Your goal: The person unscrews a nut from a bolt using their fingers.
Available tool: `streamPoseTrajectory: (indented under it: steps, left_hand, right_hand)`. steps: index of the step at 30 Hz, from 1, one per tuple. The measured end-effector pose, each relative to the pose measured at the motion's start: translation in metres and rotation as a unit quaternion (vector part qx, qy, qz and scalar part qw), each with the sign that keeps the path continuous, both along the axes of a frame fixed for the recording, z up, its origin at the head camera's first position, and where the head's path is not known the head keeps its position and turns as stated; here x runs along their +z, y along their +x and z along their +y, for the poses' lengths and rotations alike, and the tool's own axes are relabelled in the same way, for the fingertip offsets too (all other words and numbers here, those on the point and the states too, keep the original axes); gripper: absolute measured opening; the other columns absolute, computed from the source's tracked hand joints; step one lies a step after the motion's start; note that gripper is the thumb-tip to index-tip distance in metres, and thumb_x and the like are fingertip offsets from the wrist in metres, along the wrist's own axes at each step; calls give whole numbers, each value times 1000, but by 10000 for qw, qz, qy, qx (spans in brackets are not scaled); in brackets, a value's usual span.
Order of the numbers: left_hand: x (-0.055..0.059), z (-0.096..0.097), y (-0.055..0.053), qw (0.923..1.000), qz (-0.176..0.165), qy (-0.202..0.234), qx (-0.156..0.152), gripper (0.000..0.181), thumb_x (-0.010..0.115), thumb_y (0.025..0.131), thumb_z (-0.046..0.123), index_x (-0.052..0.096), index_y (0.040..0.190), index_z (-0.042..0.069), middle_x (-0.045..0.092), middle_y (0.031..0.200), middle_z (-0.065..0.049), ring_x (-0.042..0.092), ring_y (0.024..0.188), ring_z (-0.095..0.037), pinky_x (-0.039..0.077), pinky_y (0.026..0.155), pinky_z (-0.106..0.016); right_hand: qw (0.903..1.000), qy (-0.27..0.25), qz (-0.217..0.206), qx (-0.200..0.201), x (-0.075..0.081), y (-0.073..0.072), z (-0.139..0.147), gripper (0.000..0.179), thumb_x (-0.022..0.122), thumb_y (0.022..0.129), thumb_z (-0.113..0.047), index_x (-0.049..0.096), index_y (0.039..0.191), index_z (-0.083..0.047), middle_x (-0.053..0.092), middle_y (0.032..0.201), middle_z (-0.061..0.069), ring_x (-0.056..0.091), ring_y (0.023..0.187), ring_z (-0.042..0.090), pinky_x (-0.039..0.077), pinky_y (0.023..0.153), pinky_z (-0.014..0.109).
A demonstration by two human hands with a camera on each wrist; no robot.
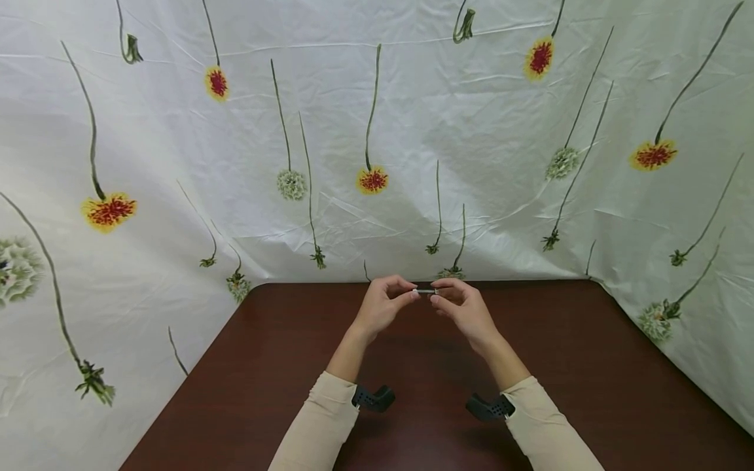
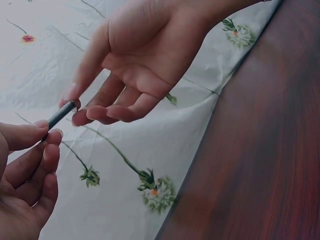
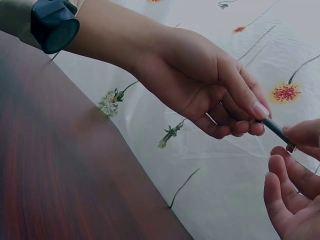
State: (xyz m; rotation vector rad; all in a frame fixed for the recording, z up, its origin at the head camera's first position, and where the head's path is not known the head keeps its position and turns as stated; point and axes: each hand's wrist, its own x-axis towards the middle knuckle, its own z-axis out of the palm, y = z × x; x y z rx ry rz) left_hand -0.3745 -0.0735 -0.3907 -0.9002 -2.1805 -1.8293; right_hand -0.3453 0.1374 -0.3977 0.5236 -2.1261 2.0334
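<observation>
A short, dark grey rod with a ridged, thread-like surface [image 1: 425, 292] spans the gap between both hands, above the table's far edge. My left hand [image 1: 377, 306] pinches one end between thumb and fingertips. At the other end, my right hand [image 1: 469, 315] holds the rod between its thumb and index finger, the remaining fingers loosely bent. A small coppery ring [image 3: 291, 147] shows at this right-hand end in the right wrist view. From the left wrist, the rod [image 2: 61, 115] appears slanted, its tips partly covered by fingers.
Beneath the hands lies a dark reddish-brown table [image 1: 265, 366] with rounded far corners. White cloth [image 1: 330, 216] printed with flowers hangs behind it and along both sides. Each wrist wears a black camera device [image 1: 374, 399] over a beige sleeve.
</observation>
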Motion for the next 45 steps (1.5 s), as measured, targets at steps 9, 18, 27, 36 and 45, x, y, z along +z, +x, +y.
streamPoseTrajectory:
  steps: [9, 18, 27, 36, 45]
  left_hand:
    - [1, 2, 0, 9999, 77, -124, 24, 18, 73, 96, 2, 72, 111, -10, 75, 104, -17, 70, 94, -24, 52, 81, -34]
    - [-2, -1, 0, 9999, 99, -51, -17, 14, 74, 97, 5, 75, 108, -3, 76, 101, -10, 70, 94, -28, 53, 80, -35]
    - [-1, 0, -1, 9999, 92, -48, 3, 16, 74, 96, 5, 75, 108, -5, 76, 101, -11, 70, 94, -26, 53, 82, -39]
    - [-1, 0, 0, 10000, 27, -24, 57, 17, 74, 96, 4, 74, 109, -7, 75, 104, -17, 69, 94, -28, 52, 80, -35]
    - [5, 1, 5, 9999, -40, -111, 78, 16, 71, 96, -3, 71, 109, -12, 73, 104, -23, 68, 91, -23, 50, 79, -32]
  right_hand:
    - [9992, -330, 2, -217, 0, 0, -5, 24, 65, 103, -5, 66, 120, 12, 69, 110, 23, 71, 101, 34, 57, 86, 34]
    - [9992, -203, 331, -28, -1, 2, -4, 33, 71, 98, -1, 63, 129, 10, 63, 128, 22, 66, 112, 28, 54, 92, 35]
    - [9984, -556, -48, -37, -1, 0, -5, 23, 62, 104, -2, 64, 121, 13, 66, 112, 26, 73, 95, 23, 57, 87, 35]
    - [9986, -511, 4, 158, 1, 2, -3, 31, 64, 102, 0, 60, 130, 13, 62, 127, 27, 70, 106, 23, 54, 94, 38]
    - [9984, -543, -148, -38, 1, 1, -3, 26, 64, 102, 1, 62, 123, 17, 68, 112, 26, 72, 97, 22, 56, 88, 33]
